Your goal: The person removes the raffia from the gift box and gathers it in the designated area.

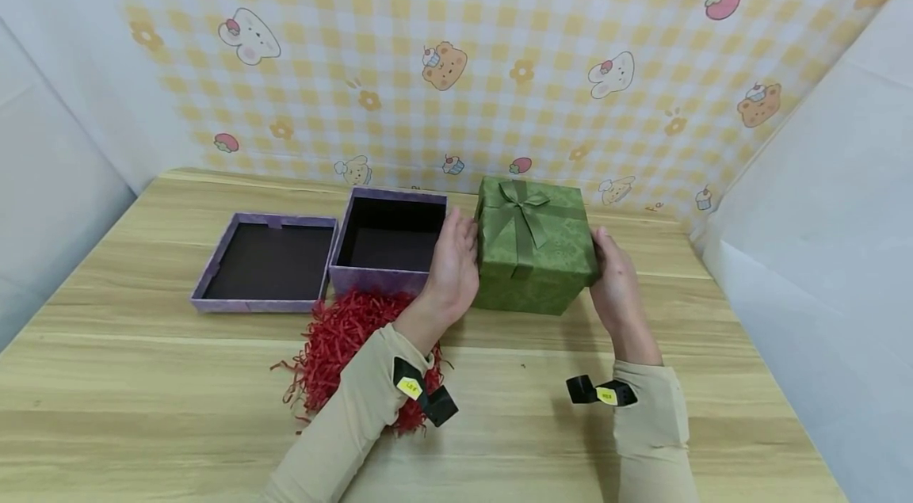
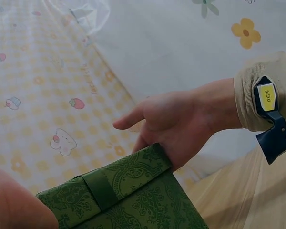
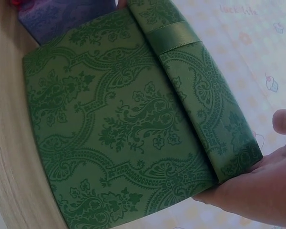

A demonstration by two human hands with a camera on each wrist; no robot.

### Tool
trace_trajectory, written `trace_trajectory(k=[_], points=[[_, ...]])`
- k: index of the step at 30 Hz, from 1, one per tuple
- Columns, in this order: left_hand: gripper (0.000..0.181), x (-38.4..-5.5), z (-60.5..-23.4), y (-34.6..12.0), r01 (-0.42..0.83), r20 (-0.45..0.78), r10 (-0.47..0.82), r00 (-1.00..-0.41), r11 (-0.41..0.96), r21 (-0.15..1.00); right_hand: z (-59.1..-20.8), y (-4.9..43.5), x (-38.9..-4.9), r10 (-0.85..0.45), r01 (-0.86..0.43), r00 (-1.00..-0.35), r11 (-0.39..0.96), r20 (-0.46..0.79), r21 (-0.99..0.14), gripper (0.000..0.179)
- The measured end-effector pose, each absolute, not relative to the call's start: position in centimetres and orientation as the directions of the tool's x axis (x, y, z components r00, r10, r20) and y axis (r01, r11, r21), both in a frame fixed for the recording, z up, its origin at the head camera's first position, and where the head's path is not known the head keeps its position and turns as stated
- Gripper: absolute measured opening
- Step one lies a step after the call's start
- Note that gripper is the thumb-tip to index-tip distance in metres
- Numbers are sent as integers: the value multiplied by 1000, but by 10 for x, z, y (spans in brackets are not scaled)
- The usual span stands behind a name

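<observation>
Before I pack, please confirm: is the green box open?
No, its bow-topped lid sits on the green box, between the left hand and the right hand.

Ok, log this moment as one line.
green box: lidded | left hand: at its left side | right hand: touching its right side | purple box: open

Left grip [image 1: 452, 269] and right grip [image 1: 615, 273] at opposite sides of green box [image 1: 542, 257]; bow [image 1: 523, 203] on top. To its left: purple box [image 1: 378, 281], open, dark inside, then purple lid [image 1: 257, 305], inner face up, on wood-grain surface [image 1: 143, 376]. Red shreds [image 1: 342, 337] heaped before purple box, partly behind left sleeve [image 1: 357, 412].
</observation>
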State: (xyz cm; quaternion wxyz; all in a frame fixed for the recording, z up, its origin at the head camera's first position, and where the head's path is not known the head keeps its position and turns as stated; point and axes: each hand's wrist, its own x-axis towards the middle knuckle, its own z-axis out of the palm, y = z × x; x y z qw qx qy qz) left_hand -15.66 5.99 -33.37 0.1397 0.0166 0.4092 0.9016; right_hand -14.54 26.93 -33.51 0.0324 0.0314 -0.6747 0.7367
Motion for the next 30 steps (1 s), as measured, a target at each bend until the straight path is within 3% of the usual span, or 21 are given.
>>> trace_trajectory(k=[15, 26, 30], points=[[69, -149, -322, 56, -158, 4, 255, -967, -613, 774, -319, 264, -137, 21, -177, -984, -90, 176, -980, 53], [62, -144, -316, 52, -88, 59, 245, -968, -549, 831, -304, 261, -129, 204, -109, -967, 198, 150, -974, 55], [59, -144, -315, 52, -52, 91, 239, -967, -529, 847, -304, 259, -128, 308, -97, -938, 213, 161, -972, 47]])
